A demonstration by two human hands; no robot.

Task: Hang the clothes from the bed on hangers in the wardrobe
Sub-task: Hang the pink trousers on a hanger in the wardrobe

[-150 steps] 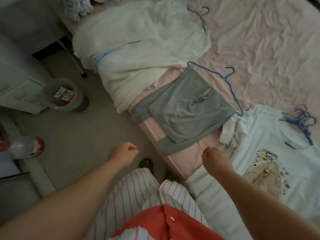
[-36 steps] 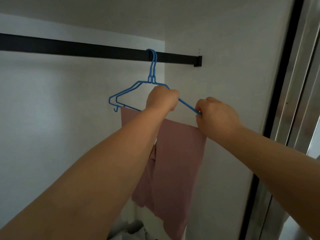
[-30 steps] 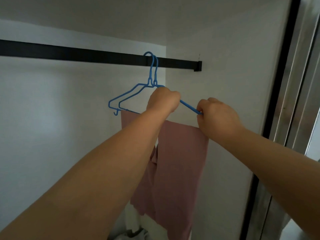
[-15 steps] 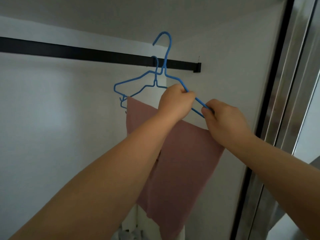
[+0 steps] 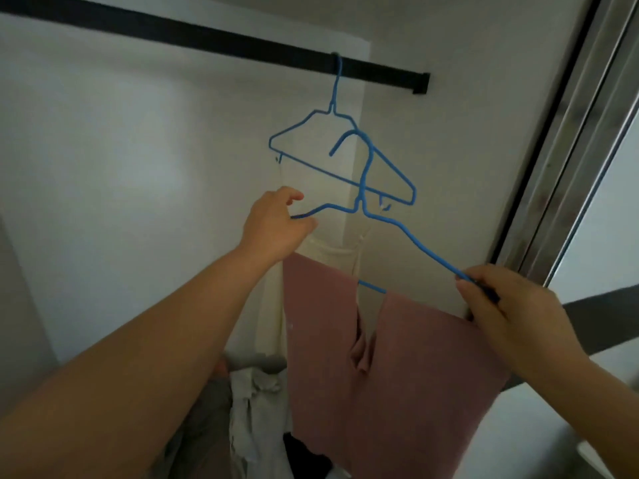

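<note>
Head view: left hand (image 5: pixel 276 226) and right hand (image 5: pixel 501 305) each grip 1 end of blue hanger (image 5: pixel 397 224) carrying pink garment (image 5: pixel 397 357), hook off black rail (image 5: pixel 214 36) at 12 o'clock, level for rehanging.

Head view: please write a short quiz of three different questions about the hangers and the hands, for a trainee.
1. True or false: the hook of the hanger with the pink garment is on the black rail.
2. Which hand grips the hanger's lower end? A) left B) right
3. Fill in: the cream garment hangs from the ___ blue hanger.

Key:
1. False; the held hanger has its hook below the rail, free.
2. B; the right hand; the left hand holds the other end.
3. Hooked; the hooked hanger.
</note>
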